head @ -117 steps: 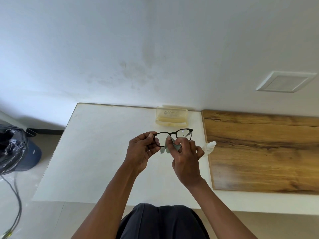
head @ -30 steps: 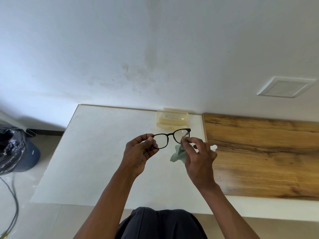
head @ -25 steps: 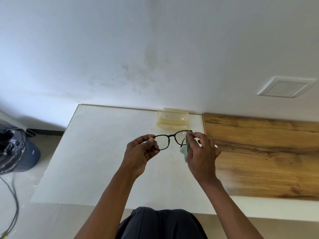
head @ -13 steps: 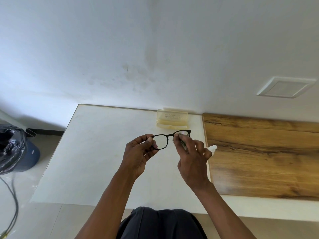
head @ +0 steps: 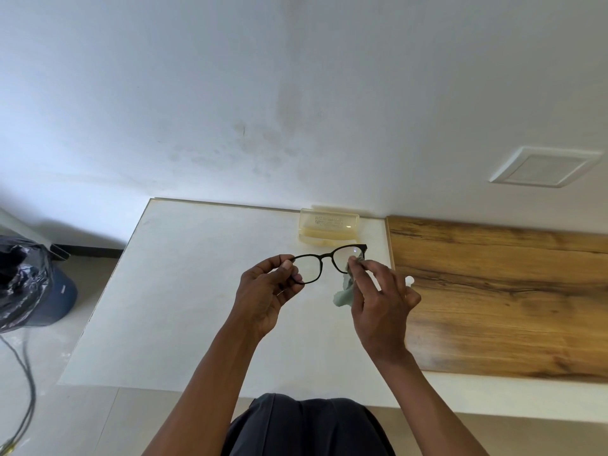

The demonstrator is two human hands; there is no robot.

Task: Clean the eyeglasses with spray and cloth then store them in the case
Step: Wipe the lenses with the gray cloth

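A white table [head: 197, 291] stands against a pale wall, with a wood board [head: 493, 307] on its right side. My left hand [head: 266, 297] pinches the glasses [head: 324, 260] at the left end of the frame, above the table. My right hand [head: 378, 304] pinches the cloth [head: 343, 296] on the right lens. The case [head: 329, 227] waits open behind. The glasses look light and fragile; I think it is better to hold the frame, not the lens.
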